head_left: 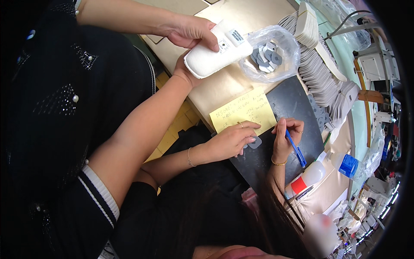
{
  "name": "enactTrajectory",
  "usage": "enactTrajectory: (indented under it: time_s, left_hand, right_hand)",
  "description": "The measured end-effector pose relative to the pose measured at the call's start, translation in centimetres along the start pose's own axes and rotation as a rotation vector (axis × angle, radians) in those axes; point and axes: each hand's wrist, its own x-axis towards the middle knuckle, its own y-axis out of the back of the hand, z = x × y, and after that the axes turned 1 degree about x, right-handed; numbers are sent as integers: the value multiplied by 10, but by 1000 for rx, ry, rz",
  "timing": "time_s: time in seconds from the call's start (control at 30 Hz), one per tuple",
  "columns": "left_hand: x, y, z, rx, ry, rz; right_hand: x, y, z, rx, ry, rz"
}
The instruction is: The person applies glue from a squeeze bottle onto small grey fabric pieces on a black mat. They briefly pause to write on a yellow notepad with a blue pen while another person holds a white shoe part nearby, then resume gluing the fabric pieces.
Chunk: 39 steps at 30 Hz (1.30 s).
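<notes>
A white padded piece (215, 54), rounded at one end, with a printed label, is held up above the table. My left hand (192, 32) grips it, thumb pressed on its top face and fingers wrapped behind. My right hand (184, 73) is at its near edge, holding from underneath; most of its fingers are hidden behind the piece. Just past the piece stands a clear plastic bag (291, 47) with several small grey and white pieces (266, 57) inside.
Beside me, another person's hand (230, 140) rests on a yellow handwritten note (243, 110); their other hand (284, 138) holds a blue pen (296, 149). Beneath lies a black mat (297, 103). Stacked white strips (317, 64) and bottles (312, 175) stand beyond.
</notes>
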Motion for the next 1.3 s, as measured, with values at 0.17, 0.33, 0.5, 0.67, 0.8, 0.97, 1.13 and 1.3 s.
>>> enactTrajectory:
  time_s: [0.17,0.33,0.5,0.67,0.8,0.97,1.13,1.3]
  left_hand:
    - [0,2,0,0,-4,1]
    - [0,1,-4,10,-19,9]
    - [0,2,-1,-3,-2,7]
    - [1,2,-2,5,4,6]
    - [2,1,1,9,30,25]
    - [2,0,5,-7,82,28]
    - [3,-1,7,-2,81,16]
    - [2,-2,5,-3,81,29]
  right_hand:
    - [0,2,4,-77,-28,-8]
    - [2,3,5,-148,-5,-58]
    - [1,4,5,-78,-80,-28]
    - [2,10,1,-223,-79,-49]
    - [3,5,1,-235,-60,2]
    - [4,7,6,-251,-40,31]
    - [2,5,4,-323,11,-18]
    - [3,1,-2,-418,51,-79]
